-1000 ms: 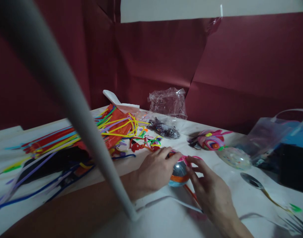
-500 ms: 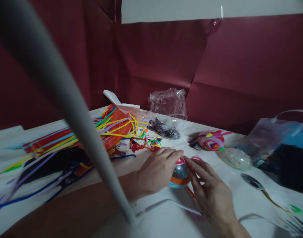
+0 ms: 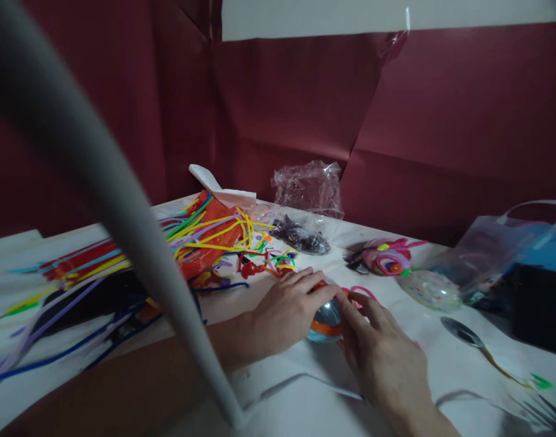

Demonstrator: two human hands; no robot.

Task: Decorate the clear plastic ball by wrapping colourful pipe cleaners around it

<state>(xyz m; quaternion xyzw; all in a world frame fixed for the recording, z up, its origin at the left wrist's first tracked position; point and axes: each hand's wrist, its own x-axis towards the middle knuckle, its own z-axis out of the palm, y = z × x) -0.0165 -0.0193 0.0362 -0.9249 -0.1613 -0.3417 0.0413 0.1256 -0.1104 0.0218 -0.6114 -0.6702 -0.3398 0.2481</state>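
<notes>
Between my hands sits a clear, shiny plastic ball with an orange fuzzy band around it and a light blue lower part. My left hand curls around its left side, thumb over the top. From the right, my right hand presses its fingertips against the upper right of the ball, near my left thumb. A pink pipe cleaner loops out behind my right fingers. What exactly the fingertips pinch is hidden.
Colourful pipe cleaners lie heaped on the left. Behind stand a crumpled clear bag and a dark bundle. Rightward are a pink decorated ball, a clear speckled ball and a spoon. A grey pole crosses the left foreground.
My right fingers have moved slightly up and left over the ball, closer to my left thumb. The ball has shifted a little left, and its pink top band is now mostly covered.
</notes>
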